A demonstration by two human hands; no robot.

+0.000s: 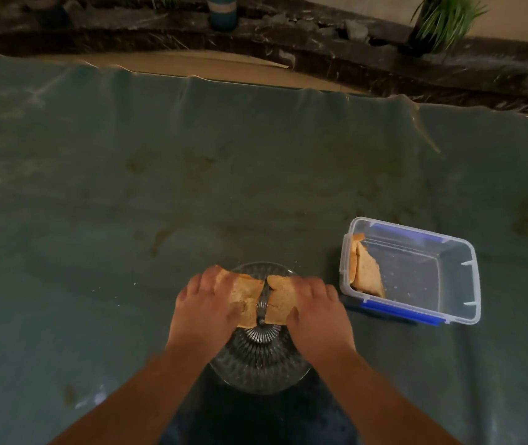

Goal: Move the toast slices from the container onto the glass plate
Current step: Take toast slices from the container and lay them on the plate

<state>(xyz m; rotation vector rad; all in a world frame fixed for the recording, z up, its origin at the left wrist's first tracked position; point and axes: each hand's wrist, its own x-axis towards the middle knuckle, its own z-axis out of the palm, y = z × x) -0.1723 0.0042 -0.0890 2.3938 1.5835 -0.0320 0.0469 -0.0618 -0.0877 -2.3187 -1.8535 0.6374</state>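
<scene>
A patterned glass plate [257, 364] lies on the green cloth in front of me. Over its far half my left hand [203, 311] holds one toast slice [245, 297], and my right hand [315, 311] holds a second toast slice [280, 300] right beside it, a narrow gap between the two. Both slices are at or just above the plate; contact is unclear. To the right stands a clear plastic container [461, 284] with blue clips. More toast slices [365, 271] lean against its left wall.
A green cloth [159, 187] covers the table, wrinkled at its far edge. Beyond it runs a dark marble ledge [320, 49] with a blue vase [222, 11] and potted plants [442, 20]. Crumbs lie near the plate.
</scene>
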